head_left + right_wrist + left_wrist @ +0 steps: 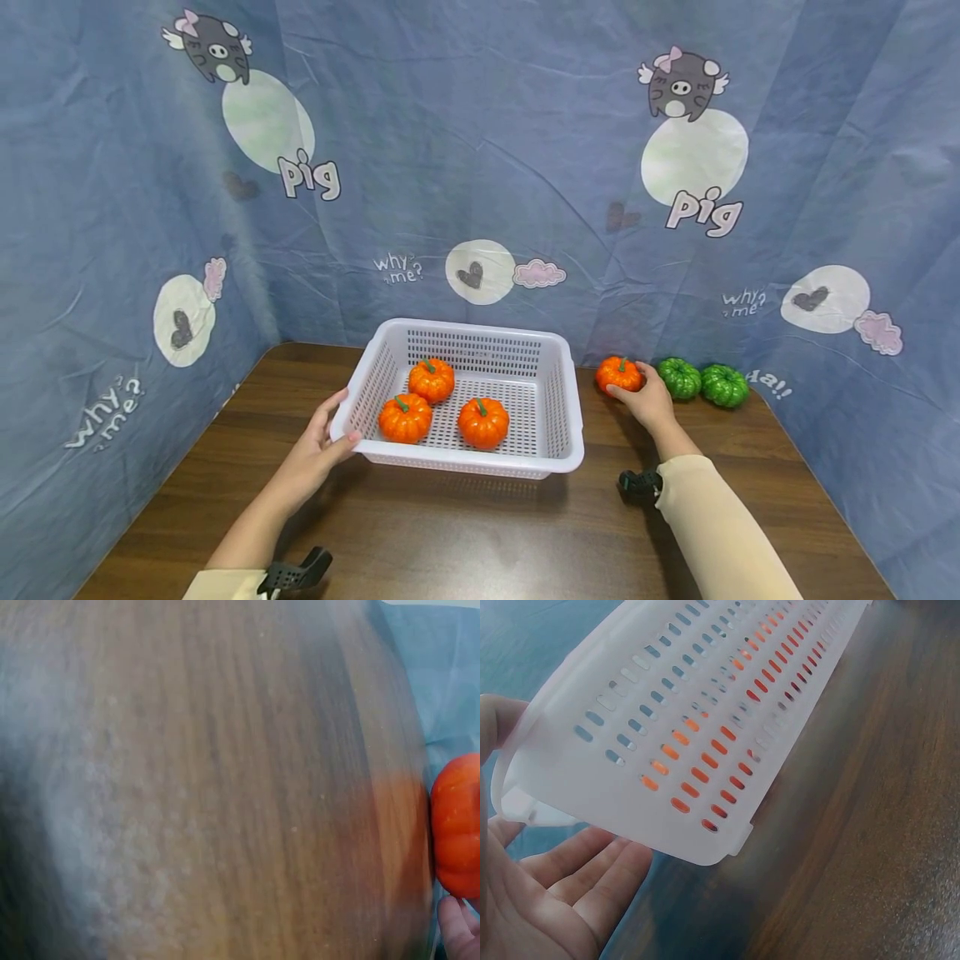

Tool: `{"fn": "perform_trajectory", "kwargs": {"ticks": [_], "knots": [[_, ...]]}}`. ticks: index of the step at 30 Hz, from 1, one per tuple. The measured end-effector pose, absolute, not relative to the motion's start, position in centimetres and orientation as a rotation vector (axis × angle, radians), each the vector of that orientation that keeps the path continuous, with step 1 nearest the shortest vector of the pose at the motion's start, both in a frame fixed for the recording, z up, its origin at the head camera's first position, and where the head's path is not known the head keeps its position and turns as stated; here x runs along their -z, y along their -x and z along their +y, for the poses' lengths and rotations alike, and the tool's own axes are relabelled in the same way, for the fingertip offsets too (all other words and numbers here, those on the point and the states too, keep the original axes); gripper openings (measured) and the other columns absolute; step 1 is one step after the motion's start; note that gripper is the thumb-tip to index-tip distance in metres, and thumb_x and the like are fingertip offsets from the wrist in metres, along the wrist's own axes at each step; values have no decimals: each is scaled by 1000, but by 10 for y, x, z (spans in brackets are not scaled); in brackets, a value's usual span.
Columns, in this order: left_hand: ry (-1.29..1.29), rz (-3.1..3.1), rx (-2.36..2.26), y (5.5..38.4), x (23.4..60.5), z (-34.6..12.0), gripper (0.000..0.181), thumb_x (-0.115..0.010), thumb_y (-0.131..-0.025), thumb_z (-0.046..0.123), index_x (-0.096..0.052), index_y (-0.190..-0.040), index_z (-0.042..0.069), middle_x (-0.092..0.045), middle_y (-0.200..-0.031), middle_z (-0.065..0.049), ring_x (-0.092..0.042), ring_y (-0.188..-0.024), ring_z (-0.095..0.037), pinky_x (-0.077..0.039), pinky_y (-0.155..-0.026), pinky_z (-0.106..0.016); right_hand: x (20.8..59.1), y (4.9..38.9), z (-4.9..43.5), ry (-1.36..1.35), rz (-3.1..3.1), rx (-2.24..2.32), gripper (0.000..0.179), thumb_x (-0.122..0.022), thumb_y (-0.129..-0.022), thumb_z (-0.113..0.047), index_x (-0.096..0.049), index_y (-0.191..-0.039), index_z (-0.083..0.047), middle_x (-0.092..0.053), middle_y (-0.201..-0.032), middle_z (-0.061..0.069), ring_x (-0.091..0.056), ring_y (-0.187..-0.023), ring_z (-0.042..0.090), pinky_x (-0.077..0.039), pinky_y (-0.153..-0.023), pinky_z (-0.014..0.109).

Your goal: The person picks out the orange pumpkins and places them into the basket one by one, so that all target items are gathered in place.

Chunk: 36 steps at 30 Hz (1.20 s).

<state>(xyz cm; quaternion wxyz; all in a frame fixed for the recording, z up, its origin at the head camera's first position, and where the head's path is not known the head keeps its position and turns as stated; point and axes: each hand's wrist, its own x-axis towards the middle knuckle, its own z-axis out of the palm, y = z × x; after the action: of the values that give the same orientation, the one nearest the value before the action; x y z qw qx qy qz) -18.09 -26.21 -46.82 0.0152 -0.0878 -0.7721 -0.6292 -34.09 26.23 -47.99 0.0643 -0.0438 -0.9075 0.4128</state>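
My left hand [322,446] grips the near left corner of a white plastic basket [457,457], thumb over the rim. From the left wrist view, the basket's slotted wall [667,750] fills the middle, with orange showing through the slots. Three small orange pumpkins with green stems lie inside: one at the back [432,382], another front left [405,419], a third nearer the centre [483,423]. Right of the basket, my right hand [649,402] holds another orange pumpkin [618,377] between thumb and fingers. At the right wrist view's edge, that pumpkin [459,825] shows beside a fingertip.
Two green pumpkins, one [679,378] just beyond my right hand and the other [724,386] farther right, sit at the back of the brown wooden table [480,542]. A blue printed cloth [480,167] hangs behind and along both sides.
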Motion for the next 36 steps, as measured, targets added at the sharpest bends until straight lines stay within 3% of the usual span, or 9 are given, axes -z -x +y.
{"fn": "perform_trajectory", "kwargs": {"ticks": [16, 36], "knots": [[270, -2419, 1947, 181, 467, -262, 75, -58, -101, 12, -12, -160, 15, -28, -153, -33, -43, -129, -48, -50, -91, -25, 479, 334, 266, 131, -2700, -1338, 82, -78, -87, -25, -33, -150, 5, -37, -151, 30, -38, -137, 44, -29, -114, 53], [260, -2420, 1946, 181, 467, -263, 75, -58, -100, 11, -12, -159, 13, -29, -151, -33, -43, -129, -47, -49, -89, -22, 464, 314, 270, 26, -2610, -1463, 82, -79, -87, -18, -33, -150, 6, -43, -146, 32, -48, -131, 44, -40, -107, 51]]}}
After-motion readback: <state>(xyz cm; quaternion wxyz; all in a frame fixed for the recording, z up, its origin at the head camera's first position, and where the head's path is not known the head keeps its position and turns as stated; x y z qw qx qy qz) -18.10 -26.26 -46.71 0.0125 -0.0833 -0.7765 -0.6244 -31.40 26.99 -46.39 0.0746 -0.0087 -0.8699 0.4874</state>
